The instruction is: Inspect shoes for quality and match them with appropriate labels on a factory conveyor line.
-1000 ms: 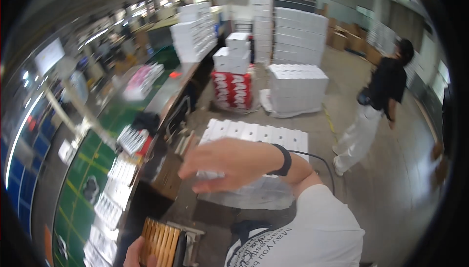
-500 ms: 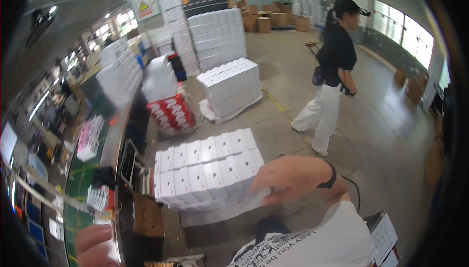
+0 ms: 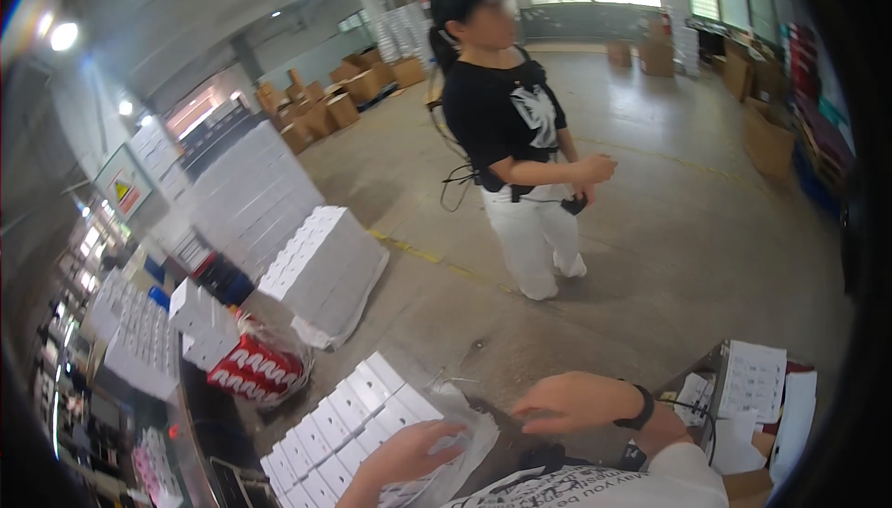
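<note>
My left hand (image 3: 412,455) reaches over the near corner of a low stack of white boxes (image 3: 321,438), its fingers stretched out and nothing visible in them. Clear plastic film (image 3: 472,435) lies loose along the right side of that stack, beside my left fingertips. To the right, my right hand (image 3: 574,400) hovers past the film with its fingers loosely bent and apart from the thumb, holding nothing I can see. A dark band (image 3: 639,408) circles my right wrist.
A person (image 3: 506,127) in a black top and white trousers stands ahead. Another white box stack (image 3: 325,271) and a red-and-white wrapped bundle (image 3: 255,369) are at left. Open cartons with papers (image 3: 754,382) stand at near right; brown cartons (image 3: 321,118) lie far back.
My view has swung right, so the box stacks sit further left. My left hand has come from the workbench side to the boxes. The other person has turned and appears closer.
</note>
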A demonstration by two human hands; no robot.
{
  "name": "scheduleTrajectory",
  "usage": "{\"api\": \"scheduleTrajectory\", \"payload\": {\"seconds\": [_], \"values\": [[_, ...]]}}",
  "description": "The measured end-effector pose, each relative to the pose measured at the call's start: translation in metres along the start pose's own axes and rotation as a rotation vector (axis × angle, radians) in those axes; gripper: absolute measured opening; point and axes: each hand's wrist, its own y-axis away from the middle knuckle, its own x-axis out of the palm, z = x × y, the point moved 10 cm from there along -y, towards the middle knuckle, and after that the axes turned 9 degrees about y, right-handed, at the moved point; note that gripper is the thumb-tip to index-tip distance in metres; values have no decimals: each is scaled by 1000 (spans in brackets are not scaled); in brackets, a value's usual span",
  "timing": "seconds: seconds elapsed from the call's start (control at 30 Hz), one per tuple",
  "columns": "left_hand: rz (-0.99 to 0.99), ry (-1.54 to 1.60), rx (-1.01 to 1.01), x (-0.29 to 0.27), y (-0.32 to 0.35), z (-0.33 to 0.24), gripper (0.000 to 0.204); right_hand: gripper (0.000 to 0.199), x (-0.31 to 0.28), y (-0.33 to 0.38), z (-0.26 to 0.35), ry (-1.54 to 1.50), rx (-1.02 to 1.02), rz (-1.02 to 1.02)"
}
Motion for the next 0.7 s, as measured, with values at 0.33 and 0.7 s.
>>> {"api": "scheduleTrajectory", "payload": {"seconds": [0.33, 0.7], "values": [[706, 209, 438, 136, -200, -84, 34, 26, 1, 153, -188, -450, 841, -827], [991, -10, 619, 325, -251, 1, 51, 24, 231, 248, -380, -536, 1068, -1524]]}}
